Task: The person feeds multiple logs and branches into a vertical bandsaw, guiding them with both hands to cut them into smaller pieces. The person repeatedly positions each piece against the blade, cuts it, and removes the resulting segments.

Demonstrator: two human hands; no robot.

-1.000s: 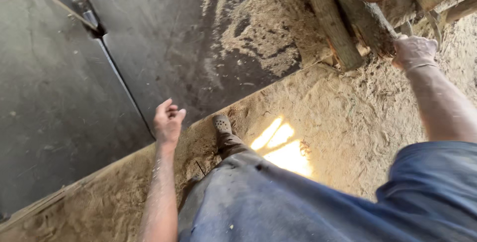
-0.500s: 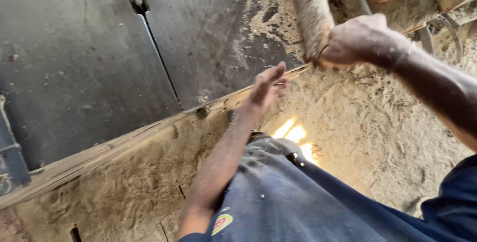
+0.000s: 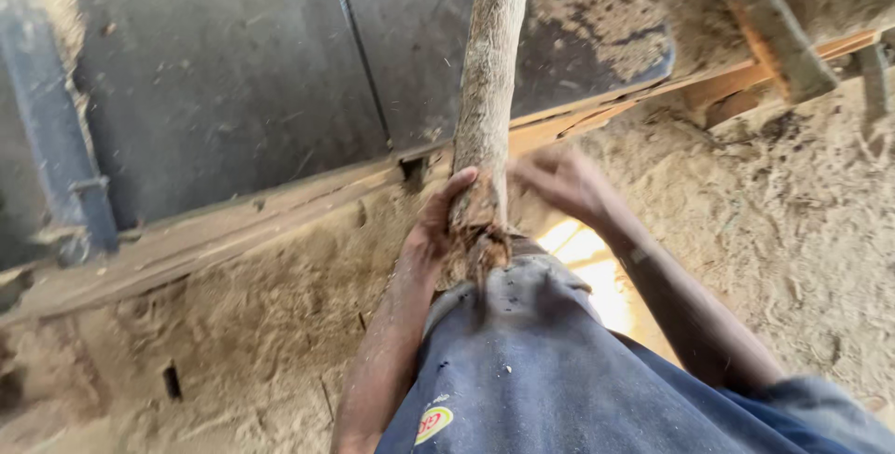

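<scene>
**Both hands at the near end of a rough log, over a sawdust floor**

I look down past my blue trousers. A long, bark-covered log runs from just in front of my lap away to the far side, crossing a wooden rail and lying over a dark metal bench. Its splintered near end sits between my hands. My left hand wraps that end, thumb up along the bark, a clenched grip on the log. My right hand is blurred, touching or just beside the log on the right; I cannot tell whether it grips. Sawdust covers the floor, and more is heaped on the far right of the bench.

To do this well, I judge both hands should grip firmly behind the frayed end, keeping the log straight along the bench and fingers clear of splinters.
</scene>
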